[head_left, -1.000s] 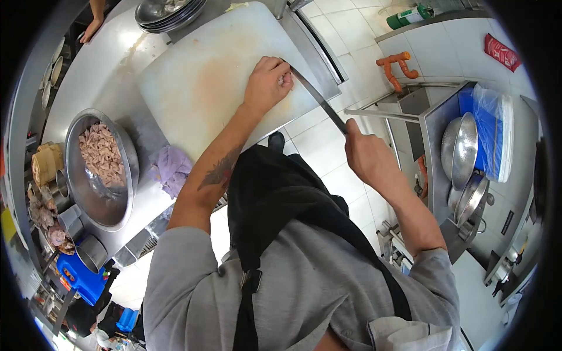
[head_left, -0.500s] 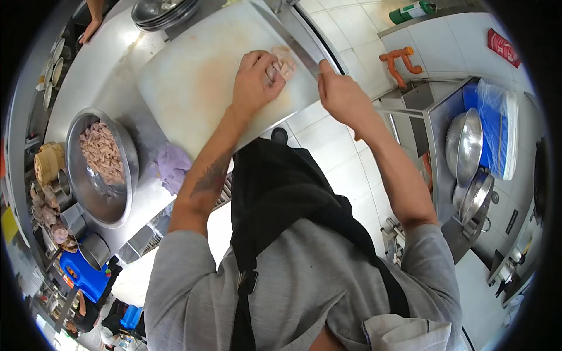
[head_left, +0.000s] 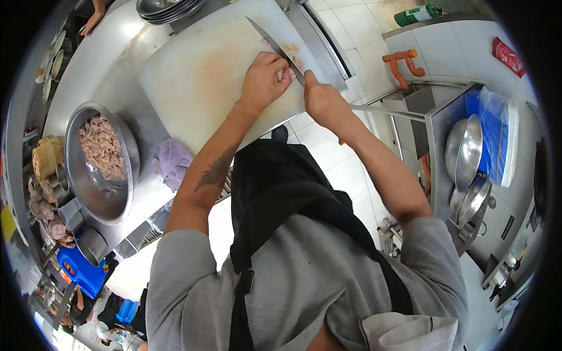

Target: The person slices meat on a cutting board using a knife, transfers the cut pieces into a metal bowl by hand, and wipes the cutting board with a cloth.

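Observation:
My right hand [head_left: 325, 100] is wrapped round the handle of a long knife [head_left: 274, 45], whose blade slants up and left over the white cutting board [head_left: 199, 64]. Just left of the blade, my left hand [head_left: 264, 79] is closed on a piece of pale meat [head_left: 283, 76], its fingers curled over most of it. A few small meat pieces [head_left: 291, 48] lie on the board on the far side of the blade. To the left, a steel bowl [head_left: 108, 205] holds many strips of pale meat [head_left: 100, 146].
A purple cloth [head_left: 173, 164] lies between bowl and board. Stacked dark bowls [head_left: 170, 13] stand behind the board. Another person's hand [head_left: 91, 23] rests at the table's far left. Steel bowls [head_left: 465, 153] stand on a shelf at the right.
The knife has swung from pointing beside the board to lying across it against the meat. My right hand has moved left and in towards my left hand, and cut pieces now show beyond the blade.

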A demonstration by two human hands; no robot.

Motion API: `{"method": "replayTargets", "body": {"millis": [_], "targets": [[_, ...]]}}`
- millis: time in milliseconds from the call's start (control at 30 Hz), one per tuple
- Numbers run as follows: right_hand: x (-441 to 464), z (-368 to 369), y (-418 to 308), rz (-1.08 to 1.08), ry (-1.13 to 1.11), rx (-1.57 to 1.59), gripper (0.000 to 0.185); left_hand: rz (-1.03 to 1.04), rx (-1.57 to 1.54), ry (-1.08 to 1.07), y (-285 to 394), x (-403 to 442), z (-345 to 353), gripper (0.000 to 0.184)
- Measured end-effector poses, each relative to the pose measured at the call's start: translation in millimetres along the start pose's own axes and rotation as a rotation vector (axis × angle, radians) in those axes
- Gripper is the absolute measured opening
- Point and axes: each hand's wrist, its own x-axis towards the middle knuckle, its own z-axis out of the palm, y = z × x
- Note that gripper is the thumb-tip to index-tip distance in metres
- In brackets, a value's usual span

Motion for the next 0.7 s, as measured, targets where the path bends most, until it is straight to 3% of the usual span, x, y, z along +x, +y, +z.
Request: {"method": "replayTargets", "body": {"millis": [133, 200, 233, 267, 367, 433, 700], "targets": [[4.9, -14.3, -4.4, -0.068, 0.026, -0.006, 0.019, -0.019, -0.015, 0.019, 4.2, -5.8, -0.2, 0.013], [7.1, -57.0, -26.1, 0.13, -0.174, 0.024, 0.019, -0.082, -0.095, 0.081, 6.4, -5.2, -12.7, 0.014], [3.8, -51.1, -14.3, 0.005, -0.025, -0.068, 0.02, -0.168, -0.181, 0.145, 7.0, -5.6, -19.2, 0.016], [-4.5, -54.1, -13.2, 0.01, -0.031, -0.062, 0.02, -0.174, -0.181, 0.137, 8.2, -8.1, -24.3, 0.016], [-34.4, -73.3, -26.4, -0.01, 0.007, -0.174, 0.021, -0.148, -0.034, -0.022, 4.4, -8.0, -25.7, 0.025], [-57.8, -76.6, -35.6, 0.083, -0.149, -0.254, 0.023, 0.0, 0.021, -0.079, -3.5, -12.8, -16.0, 0.027], [-102.9, -71.0, -28.9, 0.147, -0.228, -0.213, 0.021, 0.008, 0.018, 0.01, 8.8, -16.0, -3.2, 0.018]]}}
